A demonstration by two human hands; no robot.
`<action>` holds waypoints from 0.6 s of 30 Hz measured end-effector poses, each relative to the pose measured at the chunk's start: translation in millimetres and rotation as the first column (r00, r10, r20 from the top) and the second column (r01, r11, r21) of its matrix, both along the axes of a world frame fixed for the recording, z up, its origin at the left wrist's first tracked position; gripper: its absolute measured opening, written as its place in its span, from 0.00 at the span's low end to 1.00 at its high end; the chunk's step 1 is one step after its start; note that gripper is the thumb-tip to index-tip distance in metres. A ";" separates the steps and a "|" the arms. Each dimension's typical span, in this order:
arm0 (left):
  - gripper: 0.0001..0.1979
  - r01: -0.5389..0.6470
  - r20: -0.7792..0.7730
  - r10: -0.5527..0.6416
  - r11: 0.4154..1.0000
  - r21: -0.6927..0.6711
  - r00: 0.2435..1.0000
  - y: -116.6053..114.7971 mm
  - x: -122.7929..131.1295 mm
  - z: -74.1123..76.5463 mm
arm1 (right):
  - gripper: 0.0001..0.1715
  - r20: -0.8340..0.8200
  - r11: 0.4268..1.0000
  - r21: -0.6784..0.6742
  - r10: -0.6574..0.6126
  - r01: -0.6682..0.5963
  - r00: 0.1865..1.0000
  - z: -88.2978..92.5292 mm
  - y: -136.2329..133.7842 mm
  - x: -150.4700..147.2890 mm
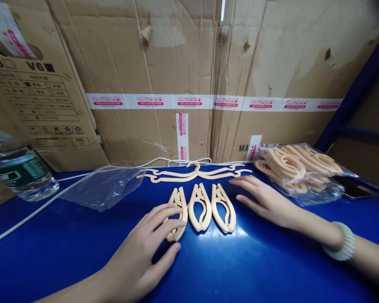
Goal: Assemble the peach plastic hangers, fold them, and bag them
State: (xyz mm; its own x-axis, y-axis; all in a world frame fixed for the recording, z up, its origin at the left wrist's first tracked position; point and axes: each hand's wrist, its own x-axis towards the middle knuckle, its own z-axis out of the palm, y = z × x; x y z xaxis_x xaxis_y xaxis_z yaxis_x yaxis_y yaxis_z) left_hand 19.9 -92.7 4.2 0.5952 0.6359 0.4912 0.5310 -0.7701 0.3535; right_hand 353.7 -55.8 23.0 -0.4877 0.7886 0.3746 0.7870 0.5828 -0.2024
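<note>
Three folded beige plastic travel hangers lie side by side: the left folded hanger [182,209], the middle folded hanger [192,213] and the right folded hanger [216,212]. Over the left one rests my left hand [148,240], fingers stretched and thumb apart, partly covering it. Behind the row lie unfolded hanger arms with an upright hook [194,165]; whether one or two hangers lie there I cannot tell. Just right of these, my right hand [262,195] hovers or rests with fingers spread, holding nothing.
The blue table [240,269] holds clear bags of folded hangers [293,166] at right, with a dark phone-like object [355,189] beside them. Leftward are an empty clear bag [101,187], a water bottle [22,168] and a white cable [22,223]. Cardboard [151,67] stands behind.
</note>
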 end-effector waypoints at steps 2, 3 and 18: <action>0.16 0.000 0.011 0.000 1.000 -0.002 1.000 -0.2 0.7 0.7 | 0.27 0.062 1.000 0.005 -0.030 0.030 0.998 -5.7 16.0 12.5; 0.16 -0.005 0.019 0.005 1.000 -0.002 1.000 -0.1 0.9 0.9 | 0.29 0.090 0.999 -0.005 -0.033 0.034 0.995 -8.8 23.0 18.0; 0.10 -0.010 0.032 0.010 1.000 -0.020 0.999 -0.7 0.8 5.1 | 0.20 -0.038 0.999 0.003 -0.035 0.036 0.999 -18.8 33.1 23.8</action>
